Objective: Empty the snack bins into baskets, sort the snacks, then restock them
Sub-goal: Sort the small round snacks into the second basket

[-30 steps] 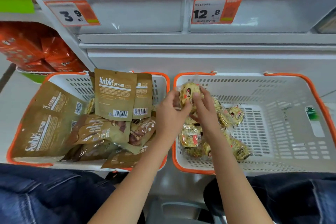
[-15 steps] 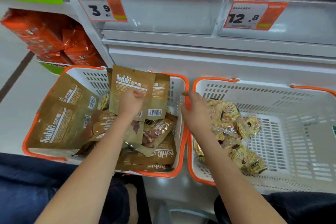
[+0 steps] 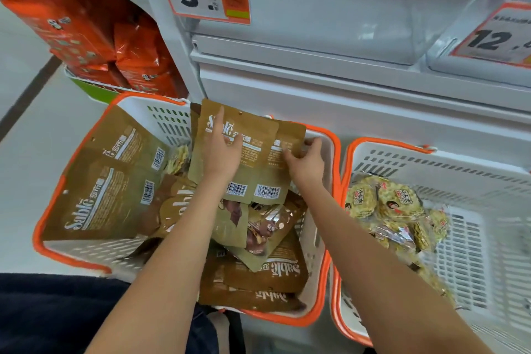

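Head view: left hand (image 3: 222,152) flat on upright brown packets (image 3: 244,152), right hand (image 3: 304,159) pinching their edge; lift both together, square.

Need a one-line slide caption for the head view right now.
Both hands, left and right, reach for upright brown Sable pouches in the left basket; round cracker packs fill the right basket.

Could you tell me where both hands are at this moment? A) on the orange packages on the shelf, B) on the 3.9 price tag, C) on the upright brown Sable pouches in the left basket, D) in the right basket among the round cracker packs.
C: the left hand lies flat on the upright Sable pouches in the left basket, and the right hand grips their right edge.
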The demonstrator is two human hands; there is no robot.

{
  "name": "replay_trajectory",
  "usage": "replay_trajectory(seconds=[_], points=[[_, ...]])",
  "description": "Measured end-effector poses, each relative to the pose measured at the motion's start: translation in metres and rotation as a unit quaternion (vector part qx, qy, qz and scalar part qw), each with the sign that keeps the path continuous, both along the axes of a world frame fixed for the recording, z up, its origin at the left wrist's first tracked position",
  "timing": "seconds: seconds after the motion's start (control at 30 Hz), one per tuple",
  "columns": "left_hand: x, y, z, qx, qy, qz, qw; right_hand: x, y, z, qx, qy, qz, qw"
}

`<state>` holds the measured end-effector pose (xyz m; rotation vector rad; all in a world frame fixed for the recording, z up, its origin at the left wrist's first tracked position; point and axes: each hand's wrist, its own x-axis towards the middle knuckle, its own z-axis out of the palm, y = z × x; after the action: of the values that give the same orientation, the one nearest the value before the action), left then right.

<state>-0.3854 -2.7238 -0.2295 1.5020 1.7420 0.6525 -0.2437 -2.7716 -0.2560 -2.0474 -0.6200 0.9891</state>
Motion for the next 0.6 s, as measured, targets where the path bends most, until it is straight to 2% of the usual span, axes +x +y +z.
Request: replay_trajectory(seconds=[0.1, 0.17, 0.23, 0.3, 0.43, 0.5, 0.6], points=[[0.002, 0.004, 0.001, -0.032, -0.004, -0.021, 0.999, -0.013, -0.007, 0.002, 0.046, -0.052, -0.011, 0.998], [0.005, -0.002, 0.005, -0.054, -0.021, -0.021, 0.998, -0.034, -0.014, 0.008, 0.118, -0.079, 0.042, 0.989], [0.009, -0.014, 0.012, -0.062, 0.006, -0.005, 0.998, -0.058, -0.023, 0.011, 0.189, -0.082, 0.117, 0.972], [0.009, -0.026, 0.015, -0.053, 0.028, 0.025, 0.998, -0.074, -0.030, 0.013, 0.208, -0.044, 0.162, 0.964], [-0.016, -0.034, 0.009, 0.057, -0.019, 0.176, 0.983, -0.085, -0.040, 0.018, 0.179, 0.099, 0.280, 0.938], [-0.034, -0.037, 0.013, 0.071, 0.004, 0.252, 0.965, -0.074, -0.040, 0.015, 0.140, 0.108, 0.246, 0.953], [-0.061, -0.036, 0.013, 0.094, 0.033, 0.303, 0.948, -0.035, -0.024, -0.003, 0.067, -0.030, 0.084, 0.994]])
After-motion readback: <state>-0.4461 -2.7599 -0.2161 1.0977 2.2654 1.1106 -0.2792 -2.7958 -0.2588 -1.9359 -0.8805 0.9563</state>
